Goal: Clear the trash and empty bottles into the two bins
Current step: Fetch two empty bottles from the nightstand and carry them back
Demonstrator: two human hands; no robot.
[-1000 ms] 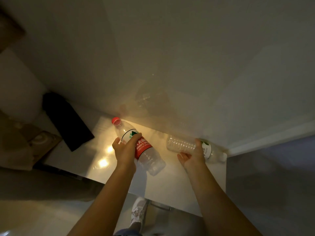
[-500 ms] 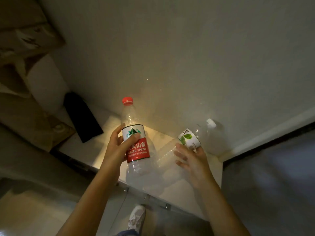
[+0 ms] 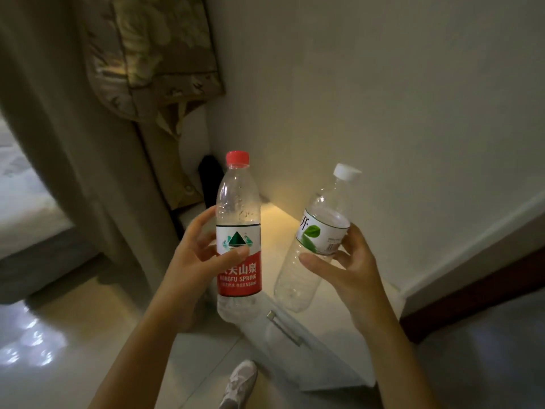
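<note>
The left hand (image 3: 194,261) has its fingers clamped on the upright red-capped Nongfu Spring bottle (image 3: 238,234). The right hand (image 3: 348,270) pinches the tilted white-capped bottle (image 3: 315,240). Both are held in the air above the white desk (image 3: 333,317), apart, beside the wall (image 3: 383,98).

Dim scene. Warm glow pools on the white glossy counter (image 3: 274,228) by the wall; glossy pale floor (image 3: 38,343) shows glare; edges bend and blur.
</note>
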